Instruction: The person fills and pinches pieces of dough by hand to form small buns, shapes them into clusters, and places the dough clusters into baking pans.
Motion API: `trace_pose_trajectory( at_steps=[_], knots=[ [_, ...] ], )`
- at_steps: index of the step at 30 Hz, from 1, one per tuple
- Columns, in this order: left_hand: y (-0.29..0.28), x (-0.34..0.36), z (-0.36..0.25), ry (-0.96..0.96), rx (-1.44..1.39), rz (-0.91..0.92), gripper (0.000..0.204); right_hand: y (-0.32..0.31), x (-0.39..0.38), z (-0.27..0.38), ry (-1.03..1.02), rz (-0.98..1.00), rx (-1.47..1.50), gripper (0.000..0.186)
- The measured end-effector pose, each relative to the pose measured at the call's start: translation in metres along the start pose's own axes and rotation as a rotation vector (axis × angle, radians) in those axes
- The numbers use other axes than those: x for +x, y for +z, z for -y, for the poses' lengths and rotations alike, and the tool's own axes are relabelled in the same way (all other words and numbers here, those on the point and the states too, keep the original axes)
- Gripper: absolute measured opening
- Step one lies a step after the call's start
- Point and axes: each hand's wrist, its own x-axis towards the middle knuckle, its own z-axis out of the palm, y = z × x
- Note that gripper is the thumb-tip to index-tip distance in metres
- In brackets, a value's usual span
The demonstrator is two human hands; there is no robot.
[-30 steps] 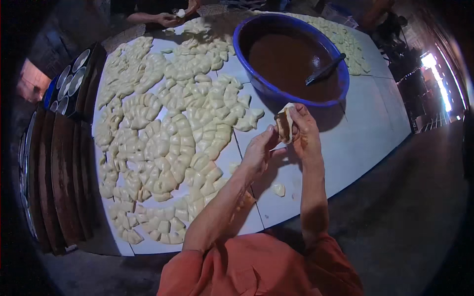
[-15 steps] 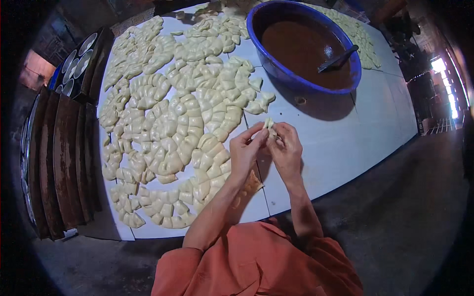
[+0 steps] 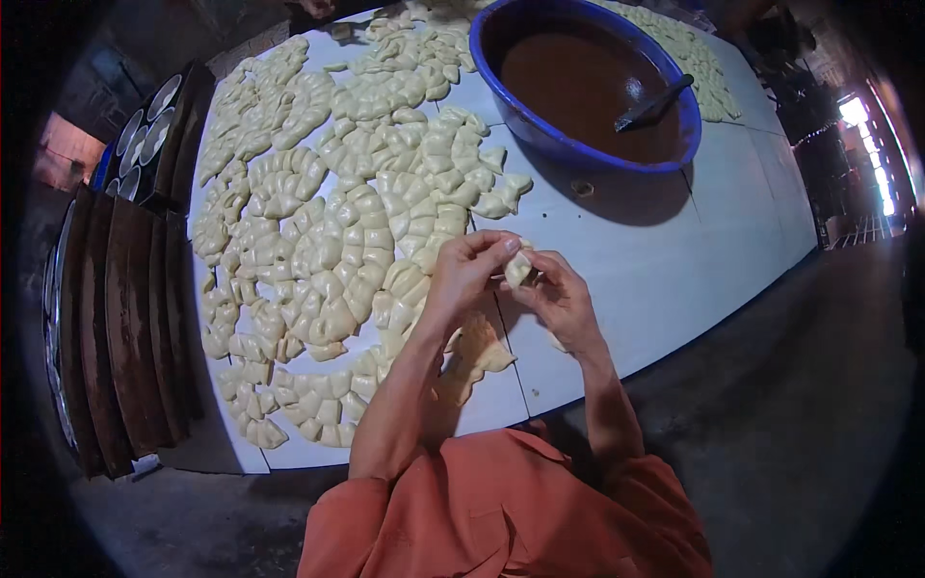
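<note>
My left hand (image 3: 467, 270) and my right hand (image 3: 557, 299) meet over the white table (image 3: 665, 279), both pinching one pale folded dough piece (image 3: 518, 268) between their fingertips. Just left of them lie several rows of folded dough pieces (image 3: 337, 231) laid out in fans across the table. A few flat dough pieces (image 3: 477, 352) sit under my left forearm. Beyond my hands stands a large blue basin (image 3: 540, 135) of brown filling (image 3: 588, 87) with a dark spoon (image 3: 655, 101) resting in it.
Dark wooden boards (image 3: 125, 318) lean stacked along the table's left side, with round metal lids (image 3: 145, 125) behind them. More dough pieces (image 3: 703, 58) lie past the basin. Another person's hand (image 3: 318, 8) shows at the far edge. A dark floor (image 3: 800, 405) lies to the right.
Both hands came down from beside the basin toward the table's near side, still working the dough piece, which looks folded shut now. The camera has tilted closer.
</note>
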Motion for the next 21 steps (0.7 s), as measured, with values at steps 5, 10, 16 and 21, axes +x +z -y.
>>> trace_pose_trajectory(
  at_steps=[5, 10, 16, 21],
  knots=[
    [0.011, -0.013, 0.003, 0.138, -0.15, 0.079, 0.03, 0.001, 0.005, -0.006, -0.189, -0.143, -0.177, 0.022],
    [0.008, -0.006, 0.018, 0.111, -0.134, 0.09, 0.024, 0.03, 0.013, -0.001, -0.26, -0.405, 0.091, 0.016],
    [0.019, -0.014, 0.014, 0.171, -0.177, 0.172, 0.024, 0.012, 0.02, -0.018, -0.452, -0.535, -0.531, 0.022],
    [0.011, -0.003, 0.019, 0.149, 0.04, 0.064, 0.021, -0.001, 0.016, -0.021, 0.078, -0.357, -0.498, 0.022]
  ],
)
